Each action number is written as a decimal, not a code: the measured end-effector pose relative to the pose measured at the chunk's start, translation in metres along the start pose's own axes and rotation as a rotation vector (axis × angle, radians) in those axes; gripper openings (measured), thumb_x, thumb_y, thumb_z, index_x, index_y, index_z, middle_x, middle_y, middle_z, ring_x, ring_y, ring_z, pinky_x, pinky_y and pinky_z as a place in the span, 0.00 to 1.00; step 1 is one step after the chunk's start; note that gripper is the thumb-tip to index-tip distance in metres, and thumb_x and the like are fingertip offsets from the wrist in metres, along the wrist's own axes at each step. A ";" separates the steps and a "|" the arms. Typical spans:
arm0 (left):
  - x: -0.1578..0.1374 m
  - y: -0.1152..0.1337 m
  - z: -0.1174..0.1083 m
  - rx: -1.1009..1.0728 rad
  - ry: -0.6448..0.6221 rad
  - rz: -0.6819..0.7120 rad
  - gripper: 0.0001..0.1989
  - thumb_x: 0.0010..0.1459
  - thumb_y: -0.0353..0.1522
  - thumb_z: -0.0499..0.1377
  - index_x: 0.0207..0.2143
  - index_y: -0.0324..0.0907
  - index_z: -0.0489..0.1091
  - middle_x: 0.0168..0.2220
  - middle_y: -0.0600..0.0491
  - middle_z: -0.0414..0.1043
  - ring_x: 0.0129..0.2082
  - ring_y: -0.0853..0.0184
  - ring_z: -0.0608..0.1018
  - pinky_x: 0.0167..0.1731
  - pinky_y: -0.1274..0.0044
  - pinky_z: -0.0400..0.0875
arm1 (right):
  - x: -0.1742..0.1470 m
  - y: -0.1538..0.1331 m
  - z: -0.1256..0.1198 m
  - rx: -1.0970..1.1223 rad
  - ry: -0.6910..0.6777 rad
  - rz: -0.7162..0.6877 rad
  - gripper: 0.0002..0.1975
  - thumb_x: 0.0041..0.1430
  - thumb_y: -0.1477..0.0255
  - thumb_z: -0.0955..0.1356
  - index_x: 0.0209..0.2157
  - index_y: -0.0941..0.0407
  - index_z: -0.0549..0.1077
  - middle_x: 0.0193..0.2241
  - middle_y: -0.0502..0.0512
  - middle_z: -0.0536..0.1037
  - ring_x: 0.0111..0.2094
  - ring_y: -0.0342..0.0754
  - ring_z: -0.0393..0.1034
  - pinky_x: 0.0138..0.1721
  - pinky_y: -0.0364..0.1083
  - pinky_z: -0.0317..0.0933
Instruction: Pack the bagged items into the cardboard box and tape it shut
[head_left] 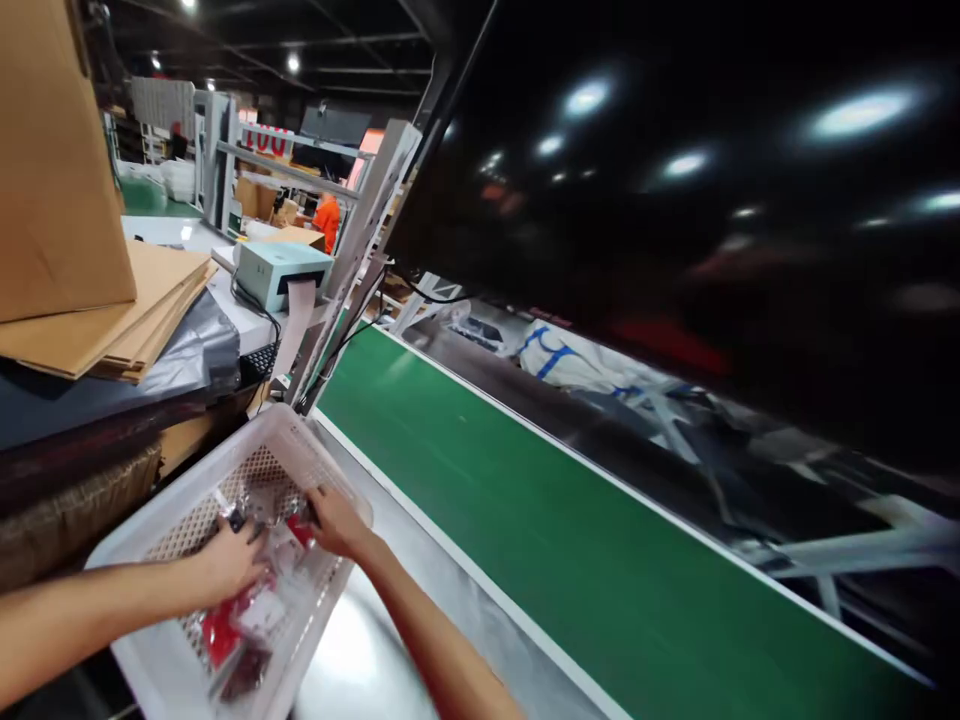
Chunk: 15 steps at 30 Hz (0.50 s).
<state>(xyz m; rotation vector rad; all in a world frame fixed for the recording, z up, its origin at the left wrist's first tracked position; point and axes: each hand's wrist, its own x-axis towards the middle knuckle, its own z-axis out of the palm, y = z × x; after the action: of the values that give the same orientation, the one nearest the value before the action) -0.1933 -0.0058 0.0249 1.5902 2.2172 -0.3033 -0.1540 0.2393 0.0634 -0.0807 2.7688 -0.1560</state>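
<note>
Dim warehouse, green conveyor belt (pixel 525 500) running past a steel ledge, white basket (pixel 172 670) at its near end, left hand (pixel 229 560) and right hand (pixel 337 520) both closed on clear packets (pixel 255 610) inside it, flattened cardboard (pixel 112 320) and label printer (pixel 281 272) behind.

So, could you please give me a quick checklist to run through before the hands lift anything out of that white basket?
1. Both hands inside the basket: ok. The left hand and right hand rest on the clear packets.
2. Firm hold on a packet: cannot tell; the fingers press on the packets, closure unclear.
3. White perforated basket steady: cannot tell; it sits tilted in view beside the metal ledge.
4. Green conveyor belt free next to the basket: ok.
5. Packet contents identified: cannot tell; only red and dark items show through the plastic.
</note>
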 end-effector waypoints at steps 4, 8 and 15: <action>-0.005 -0.018 -0.010 -0.021 0.001 0.046 0.18 0.72 0.29 0.55 0.60 0.41 0.78 0.62 0.35 0.74 0.62 0.39 0.74 0.49 0.55 0.79 | 0.015 -0.012 0.027 0.018 -0.014 0.101 0.28 0.71 0.74 0.81 0.63 0.69 0.71 0.57 0.70 0.75 0.55 0.62 0.74 0.57 0.53 0.70; 0.000 -0.031 -0.016 -0.018 -0.010 0.015 0.25 0.68 0.27 0.60 0.66 0.41 0.73 0.60 0.37 0.75 0.62 0.41 0.74 0.53 0.57 0.78 | 0.018 -0.025 0.036 0.040 0.009 0.195 0.24 0.71 0.75 0.80 0.62 0.65 0.74 0.52 0.64 0.79 0.53 0.63 0.75 0.57 0.57 0.71; -0.011 -0.041 -0.028 -0.010 0.037 -0.157 0.32 0.58 0.29 0.66 0.66 0.39 0.74 0.71 0.34 0.63 0.65 0.41 0.71 0.57 0.52 0.75 | -0.009 -0.013 -0.014 0.079 0.133 0.334 0.10 0.74 0.79 0.73 0.54 0.68 0.78 0.48 0.71 0.79 0.55 0.70 0.72 0.55 0.58 0.66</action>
<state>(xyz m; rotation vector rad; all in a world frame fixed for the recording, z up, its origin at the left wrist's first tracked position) -0.2342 -0.0176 0.0525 1.4303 2.3730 -0.3084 -0.1501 0.2286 0.0808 0.4250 2.8535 -0.1874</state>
